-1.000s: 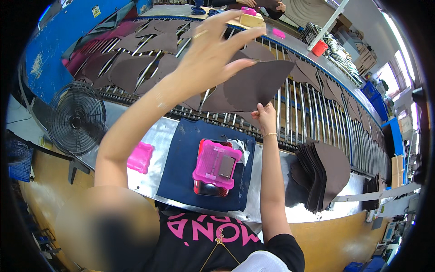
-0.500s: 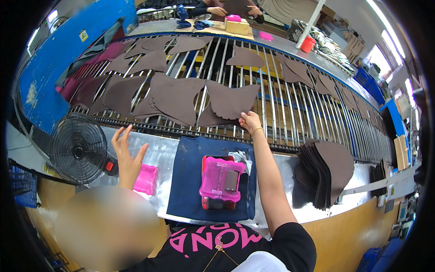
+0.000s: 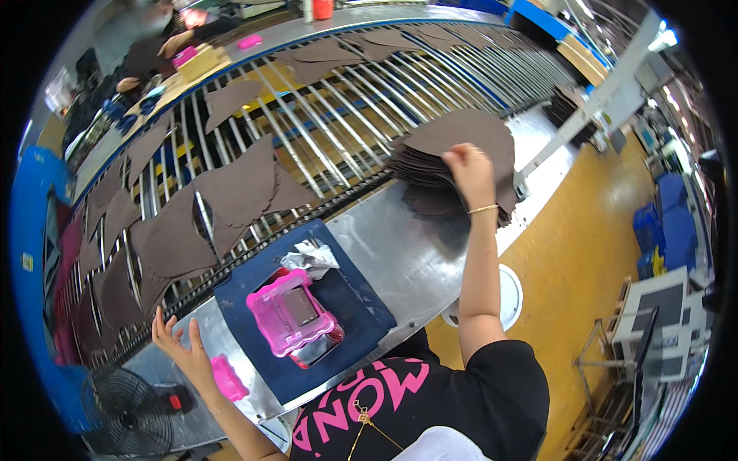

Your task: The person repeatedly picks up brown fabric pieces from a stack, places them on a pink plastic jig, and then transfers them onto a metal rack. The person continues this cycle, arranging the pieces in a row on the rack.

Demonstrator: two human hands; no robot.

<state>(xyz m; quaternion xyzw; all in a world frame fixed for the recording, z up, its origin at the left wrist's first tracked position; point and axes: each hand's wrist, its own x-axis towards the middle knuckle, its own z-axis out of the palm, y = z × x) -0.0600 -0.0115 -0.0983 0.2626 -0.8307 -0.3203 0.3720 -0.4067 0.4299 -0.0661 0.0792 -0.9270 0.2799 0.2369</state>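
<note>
Since the earlier frame, what has moved most is my right hand (image 3: 472, 170): it is no longer at the brown piece (image 3: 240, 180) on the conveyor (image 3: 361, 194), but at the stack (image 3: 453, 132), which stands to the right of the mat (image 3: 361, 296). Also my head is turned, so the whole view has swung round. The fingers of this hand are bent over the top of the stack; I cannot tell whether they pinch a sheet or only touch it. My left hand (image 3: 184, 352) is raised to the left of the mat, near the conveyor's edge, with its fingers spread, and it holds nothing.

The brown piece lies beyond the mat, on the conveyor, and it overlaps another piece. From this I judge that it is let go, and that the work of my right hand is now at the stack. More brown pieces lie beyond the mat and to its left.

On the mat stands the pink tray (image 3: 269, 315) with a grey block (image 3: 298, 307) in it, and the foil (image 3: 314, 257) is by its far side. To the left of the mat are the pink dish (image 3: 228, 378) and, farther, the fan (image 3: 127, 415); neither hand holds these.
</note>
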